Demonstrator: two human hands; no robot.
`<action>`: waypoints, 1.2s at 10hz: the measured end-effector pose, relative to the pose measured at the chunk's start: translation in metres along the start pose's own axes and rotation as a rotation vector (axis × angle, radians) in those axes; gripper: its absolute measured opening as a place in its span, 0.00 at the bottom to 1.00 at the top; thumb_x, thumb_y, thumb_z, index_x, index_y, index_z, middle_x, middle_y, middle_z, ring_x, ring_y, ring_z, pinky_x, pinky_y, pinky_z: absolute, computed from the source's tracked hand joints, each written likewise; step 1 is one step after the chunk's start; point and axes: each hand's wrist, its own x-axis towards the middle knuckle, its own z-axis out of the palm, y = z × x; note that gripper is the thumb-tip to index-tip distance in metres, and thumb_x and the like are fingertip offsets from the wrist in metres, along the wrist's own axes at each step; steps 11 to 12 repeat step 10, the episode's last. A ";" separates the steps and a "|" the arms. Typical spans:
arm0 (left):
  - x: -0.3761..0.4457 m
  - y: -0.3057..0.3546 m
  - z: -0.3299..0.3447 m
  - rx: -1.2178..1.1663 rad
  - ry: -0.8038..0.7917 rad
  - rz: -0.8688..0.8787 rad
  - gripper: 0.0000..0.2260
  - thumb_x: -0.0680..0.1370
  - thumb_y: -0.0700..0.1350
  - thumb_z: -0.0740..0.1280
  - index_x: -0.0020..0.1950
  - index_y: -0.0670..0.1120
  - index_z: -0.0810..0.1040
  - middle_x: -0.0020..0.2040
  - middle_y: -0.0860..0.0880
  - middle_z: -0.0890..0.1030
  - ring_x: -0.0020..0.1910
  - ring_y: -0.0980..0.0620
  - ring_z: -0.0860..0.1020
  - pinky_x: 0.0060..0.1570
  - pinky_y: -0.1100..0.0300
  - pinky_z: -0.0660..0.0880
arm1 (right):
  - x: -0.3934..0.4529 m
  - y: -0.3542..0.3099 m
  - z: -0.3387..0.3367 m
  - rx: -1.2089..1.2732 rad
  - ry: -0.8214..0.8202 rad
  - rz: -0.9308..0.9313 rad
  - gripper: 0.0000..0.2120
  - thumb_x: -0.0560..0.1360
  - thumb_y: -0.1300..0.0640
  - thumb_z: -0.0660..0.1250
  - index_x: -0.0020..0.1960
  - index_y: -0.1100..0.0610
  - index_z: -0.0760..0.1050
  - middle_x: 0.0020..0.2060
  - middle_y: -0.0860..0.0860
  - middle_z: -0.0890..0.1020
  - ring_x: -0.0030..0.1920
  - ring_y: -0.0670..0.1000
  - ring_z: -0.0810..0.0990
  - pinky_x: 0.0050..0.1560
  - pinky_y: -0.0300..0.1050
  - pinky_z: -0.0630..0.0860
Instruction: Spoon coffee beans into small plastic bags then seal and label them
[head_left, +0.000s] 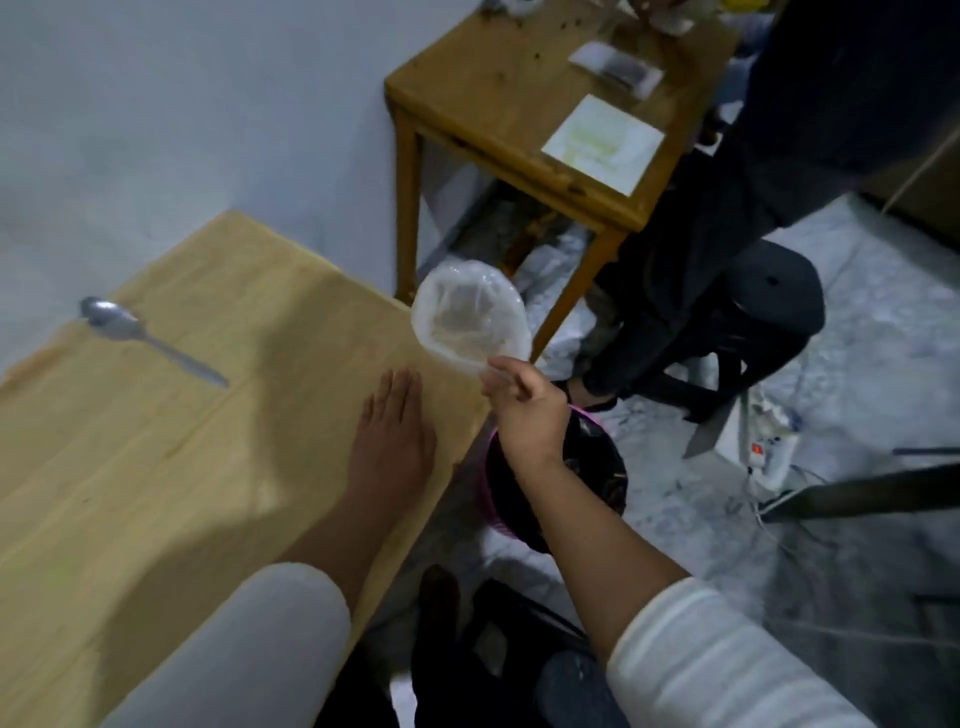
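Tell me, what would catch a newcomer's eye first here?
Most striking is the clear plastic bag, puffed open and held up by the right hand past the table's edge, above a dark bin on the floor. The left hand rests flat on the pale wooden table, where a metal spoon lies untouched.

Pale wooden table (171, 467) with a metal spoon (148, 340) and flat left hand (392, 436) on it.
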 end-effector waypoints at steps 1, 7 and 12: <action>0.020 0.025 0.018 0.033 -0.019 0.059 0.29 0.76 0.49 0.47 0.69 0.32 0.66 0.69 0.33 0.68 0.68 0.34 0.67 0.64 0.38 0.65 | 0.010 0.022 -0.034 0.015 0.129 0.044 0.08 0.74 0.60 0.69 0.44 0.46 0.80 0.40 0.57 0.84 0.44 0.58 0.82 0.49 0.46 0.80; 0.035 0.047 0.042 0.094 0.079 0.035 0.29 0.77 0.52 0.47 0.74 0.37 0.60 0.74 0.38 0.62 0.74 0.40 0.58 0.70 0.40 0.54 | 0.025 0.157 -0.114 0.001 0.147 0.395 0.17 0.76 0.64 0.65 0.63 0.54 0.74 0.50 0.52 0.79 0.52 0.50 0.78 0.57 0.45 0.75; 0.019 0.032 0.047 -0.002 0.070 0.081 0.26 0.76 0.49 0.51 0.68 0.35 0.69 0.68 0.36 0.70 0.69 0.38 0.67 0.65 0.42 0.63 | -0.017 0.165 -0.113 -0.325 -0.106 0.465 0.07 0.74 0.61 0.68 0.51 0.56 0.81 0.48 0.57 0.82 0.51 0.51 0.79 0.57 0.43 0.72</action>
